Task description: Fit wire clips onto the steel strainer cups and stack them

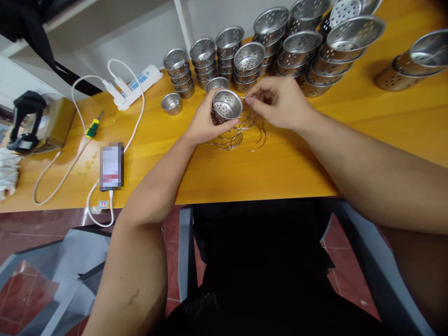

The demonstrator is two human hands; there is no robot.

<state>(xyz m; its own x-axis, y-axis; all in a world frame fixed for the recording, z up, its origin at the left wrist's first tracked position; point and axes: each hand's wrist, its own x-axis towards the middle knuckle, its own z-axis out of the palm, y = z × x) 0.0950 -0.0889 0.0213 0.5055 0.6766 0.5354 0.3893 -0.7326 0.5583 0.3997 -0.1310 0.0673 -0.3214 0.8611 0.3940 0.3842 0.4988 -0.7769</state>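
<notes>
My left hand (203,122) is wrapped around a small perforated steel cup (227,105), held tilted above the orange table (280,163). My right hand (278,100) pinches a thin wire handle (247,98) right at the cup's rim. A loose heap of curved wire handles (241,133) lies on the table just under both hands.
Stacks of perforated steel cups (245,58) line the table's back, with larger ones at the far right (413,60). A single cup (171,103), a white power strip (135,86), a screwdriver (91,129), a phone on a cable (111,166) and a tape dispenser (26,121) lie left.
</notes>
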